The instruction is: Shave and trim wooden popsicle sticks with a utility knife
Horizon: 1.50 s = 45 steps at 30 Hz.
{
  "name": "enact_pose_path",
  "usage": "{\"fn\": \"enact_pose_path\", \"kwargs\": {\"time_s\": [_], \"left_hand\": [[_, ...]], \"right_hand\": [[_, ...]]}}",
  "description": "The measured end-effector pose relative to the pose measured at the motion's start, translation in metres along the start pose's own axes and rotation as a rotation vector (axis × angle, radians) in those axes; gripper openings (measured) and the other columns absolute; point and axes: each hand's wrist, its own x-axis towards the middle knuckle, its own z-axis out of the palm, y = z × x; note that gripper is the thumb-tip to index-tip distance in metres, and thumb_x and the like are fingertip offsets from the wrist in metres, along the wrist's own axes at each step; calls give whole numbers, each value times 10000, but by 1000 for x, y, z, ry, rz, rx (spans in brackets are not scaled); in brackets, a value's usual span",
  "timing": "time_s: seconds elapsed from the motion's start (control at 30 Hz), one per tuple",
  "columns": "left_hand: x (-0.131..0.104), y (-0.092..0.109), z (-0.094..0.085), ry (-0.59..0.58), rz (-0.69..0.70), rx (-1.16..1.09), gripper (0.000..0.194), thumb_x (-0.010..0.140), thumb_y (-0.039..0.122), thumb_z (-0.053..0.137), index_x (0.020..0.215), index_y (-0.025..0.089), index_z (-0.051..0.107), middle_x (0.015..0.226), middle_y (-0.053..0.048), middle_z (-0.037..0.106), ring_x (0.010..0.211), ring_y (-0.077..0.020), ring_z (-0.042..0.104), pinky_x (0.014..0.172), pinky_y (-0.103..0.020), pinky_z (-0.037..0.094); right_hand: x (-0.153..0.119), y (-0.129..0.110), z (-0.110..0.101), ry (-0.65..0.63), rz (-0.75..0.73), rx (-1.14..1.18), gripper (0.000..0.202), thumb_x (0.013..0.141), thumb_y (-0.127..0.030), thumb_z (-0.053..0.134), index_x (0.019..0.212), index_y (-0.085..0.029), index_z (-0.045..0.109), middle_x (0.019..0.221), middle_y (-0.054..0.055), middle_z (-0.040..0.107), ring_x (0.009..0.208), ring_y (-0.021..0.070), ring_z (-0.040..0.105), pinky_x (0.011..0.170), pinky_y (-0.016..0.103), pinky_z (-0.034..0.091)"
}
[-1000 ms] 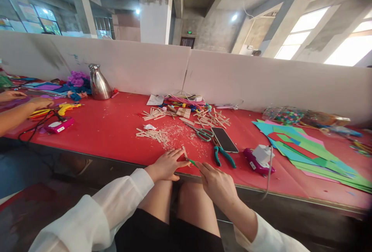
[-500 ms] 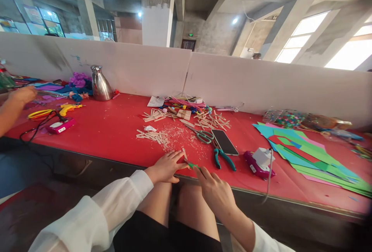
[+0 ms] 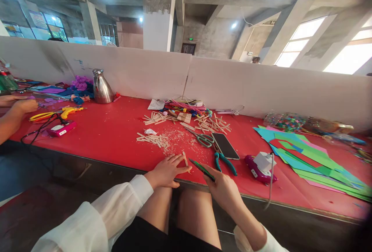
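My left hand [image 3: 168, 170] lies on the red table's front edge, its fingers spread and touching a small wooden stick [image 3: 185, 160] flat on the surface. Just right of that stick, my right hand [image 3: 222, 188] is closed around a green craft knife [image 3: 202, 168], whose tip points up and left and stands apart from the wood. Pale shavings [image 3: 180, 138] are scattered behind the hands. A pile of sticks [image 3: 152, 139] lies beyond my left hand, and more sticks [image 3: 213, 123] lie farther back.
Scissors [image 3: 204, 139], teal-handled pliers [image 3: 223, 161] and a phone [image 3: 225, 145] lie right of the shavings. Farther right are a purple power socket [image 3: 257, 168] and coloured paper [image 3: 310, 155]. A steel jug [image 3: 102, 87] stands back left, near another person's hands [image 3: 24, 106].
The green knife has moved right, off the stick, with my right hand, and more of it shows. My left hand has stayed by the stick. The other person's second hand has come into view.
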Motion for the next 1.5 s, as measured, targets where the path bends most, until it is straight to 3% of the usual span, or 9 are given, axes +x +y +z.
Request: {"fn": "enact_pose_path", "kwargs": {"time_s": [0.33, 0.77, 1.0, 1.13, 1.3, 1.4, 1.5], "left_hand": [[0, 1, -1, 18, -2, 9, 784, 642, 409, 687, 1327, 304, 321, 1451, -115, 172, 1284, -309, 247, 1000, -438, 240], [0, 1, 0, 3, -5, -1, 800, 646, 405, 689, 1338, 321, 297, 1457, -110, 154, 1292, -307, 231, 999, -440, 235], [1, 1, 3, 13, -4, -8, 829, 639, 384, 699, 1347, 335, 270, 1461, -92, 146, 1301, -296, 208, 1002, -446, 228], [1, 1, 3, 24, 5, 2, 771, 644, 385, 692, 1321, 314, 331, 1450, -103, 180, 1291, -301, 231, 1006, -443, 224], [0, 2, -3, 35, 13, 33, 674, 635, 383, 696, 1245, 255, 440, 1418, -131, 254, 1273, -306, 267, 997, -437, 250], [0, 2, -4, 33, 17, 23, 691, 630, 379, 703, 1254, 270, 427, 1422, -125, 244, 1268, -312, 275, 991, -439, 259], [0, 2, -3, 24, 13, 13, 748, 641, 391, 694, 1302, 298, 358, 1433, -115, 223, 1277, -307, 260, 990, -442, 258]], "right_hand": [[-9, -9, -1, 30, -49, -108, 365, 793, -175, 451, 1116, -274, 589, 859, -4, 712, 654, 153, 653, 492, 213, 422], [-1, -13, -10, -2, -73, -185, 350, 797, -178, 464, 1096, -295, 602, 923, -7, 706, 698, 149, 659, 514, 212, 433], [15, -13, -22, -44, -95, -245, 342, 790, -185, 465, 1066, -303, 627, 768, 3, 717, 685, 166, 660, 533, 220, 433], [3, -23, -14, -57, -143, -295, 386, 784, -112, 438, 1104, -251, 602, 851, 18, 706, 694, 164, 652, 509, 222, 431], [-19, -36, 3, -37, -173, -350, 545, 704, 25, 426, 1196, -177, 541, 1106, 109, 623, 762, 203, 636, 525, 265, 463], [-18, -31, 5, -21, -151, -314, 509, 739, -1, 422, 1190, -203, 546, 1070, 86, 642, 769, 189, 639, 536, 250, 474], [-8, -17, 2, -12, -81, -242, 381, 822, -134, 416, 1157, -236, 567, 951, 27, 692, 717, 155, 653, 514, 214, 473]]}}
